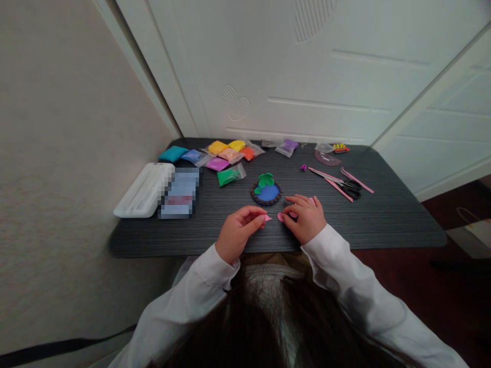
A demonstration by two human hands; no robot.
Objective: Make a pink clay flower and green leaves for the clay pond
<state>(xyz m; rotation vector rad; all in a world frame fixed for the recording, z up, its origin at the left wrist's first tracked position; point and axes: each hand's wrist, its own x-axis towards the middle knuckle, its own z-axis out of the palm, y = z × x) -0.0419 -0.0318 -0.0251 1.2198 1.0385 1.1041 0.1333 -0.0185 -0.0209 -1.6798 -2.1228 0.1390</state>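
Observation:
Between the thumb and forefinger of my left hand [238, 230] is a small pink clay piece [268, 218] with a pointed end; the hand is closed in a pinch. Just to its right, my right hand [308, 221] has its thumb and forefinger closed on a flat, rounded pink clay petal [280, 217] low over the table. More pink shows under and behind the right fingers, mostly hidden. Beyond both hands lies a round clay pond [269, 193], blue inside a brown beaded rim, with green leaf shapes [266, 180] on it.
Colored clay packets [218, 148] line the back left, with a green packet [229, 176] nearer. A white case [146, 191] and a blurred-out device [180, 194] lie left. Scissors [351, 186], pink tools [358, 180] and a purple bit [303, 167] are at right.

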